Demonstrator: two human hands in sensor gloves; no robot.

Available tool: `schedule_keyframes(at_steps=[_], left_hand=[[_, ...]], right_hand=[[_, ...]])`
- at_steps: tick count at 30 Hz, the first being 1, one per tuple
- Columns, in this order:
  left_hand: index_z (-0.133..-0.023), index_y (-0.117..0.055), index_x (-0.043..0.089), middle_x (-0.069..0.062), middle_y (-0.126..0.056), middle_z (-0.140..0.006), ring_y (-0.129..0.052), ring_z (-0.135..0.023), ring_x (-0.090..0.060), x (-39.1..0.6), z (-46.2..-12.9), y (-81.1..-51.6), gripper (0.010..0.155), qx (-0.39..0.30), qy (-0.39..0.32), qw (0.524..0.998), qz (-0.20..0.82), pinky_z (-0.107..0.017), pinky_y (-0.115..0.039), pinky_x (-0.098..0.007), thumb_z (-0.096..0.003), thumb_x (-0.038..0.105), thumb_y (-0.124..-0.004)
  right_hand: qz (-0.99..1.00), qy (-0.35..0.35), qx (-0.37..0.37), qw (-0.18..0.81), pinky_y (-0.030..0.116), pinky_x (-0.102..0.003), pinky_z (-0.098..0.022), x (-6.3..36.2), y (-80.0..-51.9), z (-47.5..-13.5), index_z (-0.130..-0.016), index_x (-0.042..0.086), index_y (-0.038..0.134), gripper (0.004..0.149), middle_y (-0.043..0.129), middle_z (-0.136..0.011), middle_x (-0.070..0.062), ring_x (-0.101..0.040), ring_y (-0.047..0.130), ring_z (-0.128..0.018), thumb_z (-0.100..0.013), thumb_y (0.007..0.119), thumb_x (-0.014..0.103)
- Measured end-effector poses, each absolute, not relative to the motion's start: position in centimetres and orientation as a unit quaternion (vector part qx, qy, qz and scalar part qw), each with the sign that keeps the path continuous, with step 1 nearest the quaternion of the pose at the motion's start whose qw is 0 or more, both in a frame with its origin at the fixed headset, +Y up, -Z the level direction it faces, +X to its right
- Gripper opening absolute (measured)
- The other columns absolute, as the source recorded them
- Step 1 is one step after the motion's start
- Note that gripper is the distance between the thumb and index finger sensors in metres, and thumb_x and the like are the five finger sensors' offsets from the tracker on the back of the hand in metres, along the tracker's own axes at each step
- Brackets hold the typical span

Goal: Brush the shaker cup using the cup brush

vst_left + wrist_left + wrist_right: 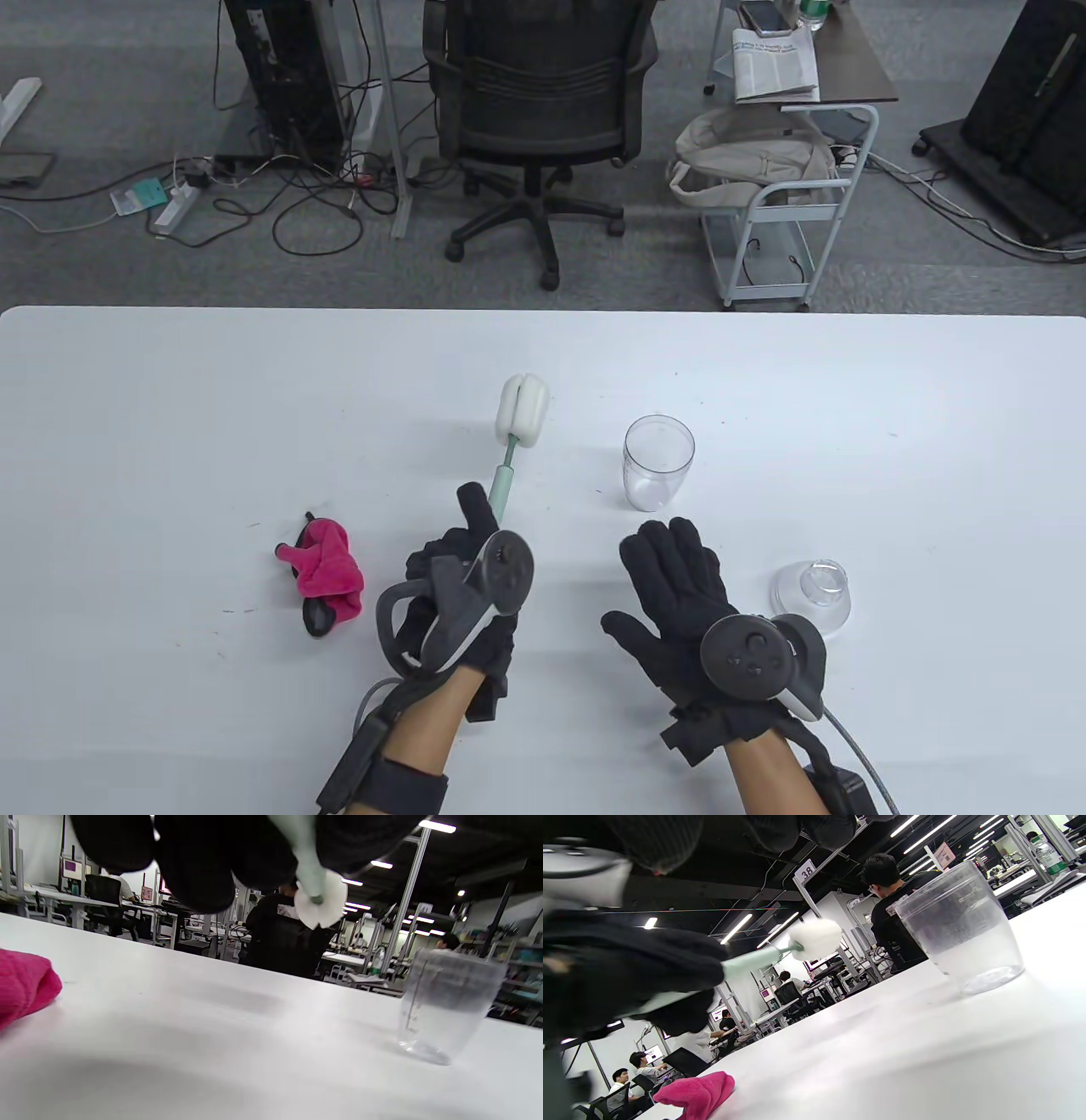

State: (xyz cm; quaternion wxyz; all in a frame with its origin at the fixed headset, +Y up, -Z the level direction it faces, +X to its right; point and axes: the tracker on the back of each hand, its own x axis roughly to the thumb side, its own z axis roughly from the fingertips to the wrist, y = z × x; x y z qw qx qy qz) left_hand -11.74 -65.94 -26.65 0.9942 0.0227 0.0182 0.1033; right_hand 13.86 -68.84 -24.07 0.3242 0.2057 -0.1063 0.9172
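The clear shaker cup stands upright on the white table, right of centre; it also shows in the left wrist view and the right wrist view. My left hand grips the pale green handle of the cup brush and holds it off the table, its white sponge head pointing away, left of the cup. The brush head shows in the left wrist view and the right wrist view. My right hand is open and empty, fingers spread, just in front of the cup.
A pink cloth lies on a dark object at the left; it shows in the left wrist view and the right wrist view. A clear domed lid lies right of my right hand. An office chair stands beyond the far edge.
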Motion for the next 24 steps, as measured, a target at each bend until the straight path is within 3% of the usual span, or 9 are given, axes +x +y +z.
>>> schedule_keyframes(at_steps=[4,5,8,11,18,24], left_hand=[[-0.105,-0.060,0.009,-0.004,-0.092,-0.063,-0.097,-0.063,-0.030,-14.5,-24.1,-65.5,0.060,0.026,-0.036,0.983,0.177,-0.059,-0.074,-0.064,-0.0568,0.041,-0.076],[-0.105,-0.060,0.009,-0.005,-0.094,-0.065,-0.098,-0.066,-0.033,-14.9,-23.7,-65.6,0.059,0.024,-0.042,0.981,0.189,-0.060,-0.074,-0.064,-0.0574,0.041,-0.075],[-0.106,-0.056,0.012,-0.014,-0.087,-0.095,-0.095,-0.080,-0.044,-16.2,-22.9,-66.7,0.058,0.002,-0.076,0.968,0.241,-0.060,-0.074,-0.066,-0.0585,0.039,-0.073],[-0.107,-0.054,0.012,-0.015,-0.085,-0.098,-0.094,-0.080,-0.044,-16.7,-23.0,-67.5,0.058,-0.011,-0.105,0.955,0.279,-0.059,-0.077,-0.064,-0.0585,0.037,-0.074],[-0.107,-0.057,0.016,-0.004,-0.099,-0.071,-0.105,-0.056,-0.026,-16.0,-22.4,-67.4,0.059,0.020,-0.134,0.968,0.210,-0.049,-0.084,-0.056,-0.0570,0.039,-0.077],[-0.106,-0.060,0.015,-0.001,-0.098,-0.057,-0.103,-0.045,-0.024,-16.4,-23.1,-67.7,0.058,0.014,-0.123,0.971,0.205,-0.055,-0.080,-0.059,-0.0565,0.041,-0.077]], right_hand=[[0.917,-0.114,0.198,0.327,0.037,-0.063,-0.076,14.0,-68.8,-24.0,-0.112,0.017,0.042,0.075,0.037,-0.119,-0.016,-0.046,0.029,-0.109,-0.055,0.063,0.059],[0.916,-0.117,0.196,0.330,0.037,-0.064,-0.076,14.0,-68.7,-24.0,-0.112,0.016,0.041,0.075,0.036,-0.119,-0.017,-0.046,0.030,-0.109,-0.055,0.063,0.059],[0.913,-0.130,0.189,0.338,0.038,-0.064,-0.076,14.4,-68.5,-24.2,-0.112,0.016,0.041,0.075,0.037,-0.119,-0.017,-0.047,0.031,-0.109,-0.055,0.064,0.059],[0.918,-0.138,0.170,0.330,0.039,-0.064,-0.075,15.1,-68.4,-24.5,-0.112,0.016,0.040,0.075,0.037,-0.119,-0.018,-0.048,0.032,-0.109,-0.055,0.064,0.058],[0.925,-0.169,0.087,0.329,0.046,-0.064,-0.075,18.4,-67.0,-25.1,-0.113,0.012,0.035,0.081,0.036,-0.118,-0.021,-0.051,0.038,-0.107,-0.055,0.071,0.056],[0.952,-0.149,-0.031,0.265,0.057,-0.061,-0.073,19.5,-64.9,-28.1,-0.113,0.009,0.034,0.087,0.038,-0.117,-0.024,-0.053,0.051,-0.102,-0.054,0.075,0.058]])
